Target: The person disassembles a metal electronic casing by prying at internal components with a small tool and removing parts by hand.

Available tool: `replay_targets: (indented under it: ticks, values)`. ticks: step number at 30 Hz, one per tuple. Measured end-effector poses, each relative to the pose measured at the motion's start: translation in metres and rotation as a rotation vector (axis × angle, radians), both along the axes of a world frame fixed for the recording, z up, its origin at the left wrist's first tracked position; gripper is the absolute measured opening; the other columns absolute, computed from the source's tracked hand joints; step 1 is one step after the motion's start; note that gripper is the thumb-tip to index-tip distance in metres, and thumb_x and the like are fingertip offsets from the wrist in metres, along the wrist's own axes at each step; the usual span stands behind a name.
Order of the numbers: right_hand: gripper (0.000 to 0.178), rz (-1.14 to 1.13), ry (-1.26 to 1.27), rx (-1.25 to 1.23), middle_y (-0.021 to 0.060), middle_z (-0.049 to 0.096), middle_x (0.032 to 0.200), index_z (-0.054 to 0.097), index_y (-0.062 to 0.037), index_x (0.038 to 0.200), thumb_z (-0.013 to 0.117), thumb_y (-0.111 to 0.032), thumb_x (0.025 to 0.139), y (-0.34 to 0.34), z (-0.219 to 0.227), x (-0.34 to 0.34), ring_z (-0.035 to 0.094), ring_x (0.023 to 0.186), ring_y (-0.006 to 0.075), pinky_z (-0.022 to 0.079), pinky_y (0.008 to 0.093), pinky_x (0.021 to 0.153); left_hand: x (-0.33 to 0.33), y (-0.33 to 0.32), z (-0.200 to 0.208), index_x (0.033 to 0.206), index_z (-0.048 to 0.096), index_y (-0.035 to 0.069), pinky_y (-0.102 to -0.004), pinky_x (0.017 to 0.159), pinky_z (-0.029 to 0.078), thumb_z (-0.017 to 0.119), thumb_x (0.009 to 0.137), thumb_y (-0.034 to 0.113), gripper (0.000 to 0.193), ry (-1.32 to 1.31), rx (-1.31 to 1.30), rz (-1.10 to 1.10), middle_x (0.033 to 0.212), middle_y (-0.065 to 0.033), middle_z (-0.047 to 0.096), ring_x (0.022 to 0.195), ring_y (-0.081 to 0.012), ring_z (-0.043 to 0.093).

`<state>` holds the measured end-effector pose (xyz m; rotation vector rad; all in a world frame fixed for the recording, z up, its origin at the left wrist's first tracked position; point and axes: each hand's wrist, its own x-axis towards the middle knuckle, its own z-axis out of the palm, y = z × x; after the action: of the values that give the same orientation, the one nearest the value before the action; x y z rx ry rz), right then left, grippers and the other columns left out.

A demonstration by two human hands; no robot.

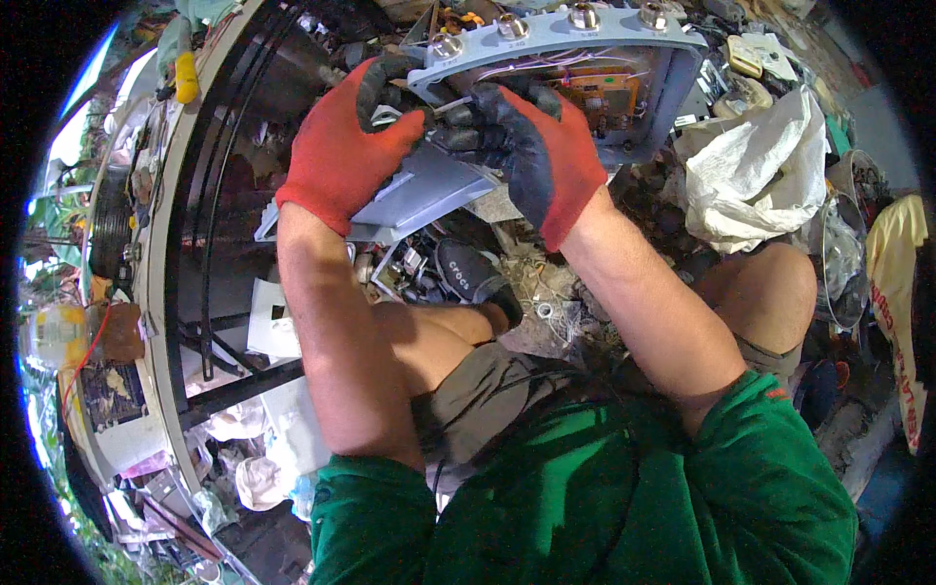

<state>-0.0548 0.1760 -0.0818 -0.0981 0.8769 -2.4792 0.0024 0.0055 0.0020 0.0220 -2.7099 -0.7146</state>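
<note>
My left hand [356, 136], in a red glove with black-coated fingers, curves around the left end of a grey metal housing [673, 93]. Its fingers touch the upper corner, and the thumb is lower down. Inside the housing are an orange-brown circuit board [604, 97] and thin pale wires; round silver connectors [513, 26] line its top edge. My right hand [546, 146], gloved alike, is closed at the left of the opening. A thin light rod-like piece [451, 105] shows by its fingertips; what they grip is mostly hidden. Under my hands slants a flat grey panel [419, 195].
A dark framed rack-like piece [229, 185] stands along my left. White sacking [756, 171] lies at the right among mixed scrap. Between my legs is littered ground [546, 292], beside my black shoe [470, 271]. A yellow-handled tool [186, 78] hangs at the upper left.
</note>
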Motion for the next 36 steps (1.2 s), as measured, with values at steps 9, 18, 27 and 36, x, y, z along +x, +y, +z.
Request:
replay_targets:
  ticks: [9,18,27,36]
  values:
    - [0.024,-0.034,0.146,0.079,0.0106,0.072,0.104,0.066,-0.0006,0.114,0.063,-0.016,0.097,0.001,-0.001,0.005,0.07,0.092,0.0217,0.056,0.0338,0.082,0.005,-0.003,-0.003,0.124,0.064,0.011,-0.0391,0.085,0.055,0.075,0.075,0.027,0.053,0.006,0.004,0.021,0.1,-0.0131,0.074,0.093,-0.0305,0.072]
    - [0.032,0.237,0.114,-0.284,0.0194,0.065,0.125,0.058,-0.004,0.129,0.052,-0.023,0.104,0.005,0.006,0.009,0.067,0.108,0.0297,0.056,0.0436,0.093,0.007,-0.018,-0.006,0.137,0.054,0.013,-0.0422,0.097,0.05,0.065,0.077,0.028,0.063,-0.05,0.061,0.003,0.117,-0.0192,0.069,0.111,-0.0364,0.064]
    - [0.03,0.605,-0.233,-0.043,0.0177,0.064,0.125,0.062,-0.0091,0.122,0.049,-0.029,0.103,0.072,-0.045,0.039,0.061,0.12,0.0388,0.047,0.0581,0.104,0.013,-0.011,0.0,0.14,0.052,0.004,-0.0393,0.101,0.049,0.065,0.079,0.019,0.064,-0.004,-0.005,-0.01,0.121,-0.0219,0.067,0.114,-0.0314,0.065]
    - [0.034,0.182,0.352,0.86,0.0064,0.067,0.106,0.06,-0.0025,0.129,0.06,-0.015,0.097,0.133,0.079,0.025,0.065,0.096,0.0194,0.054,0.0327,0.084,0.029,-0.003,0.002,0.14,0.055,0.016,-0.0408,0.104,0.047,0.07,0.08,0.022,0.062,-0.05,-0.055,0.035,0.128,-0.0181,0.064,0.119,-0.0355,0.061]
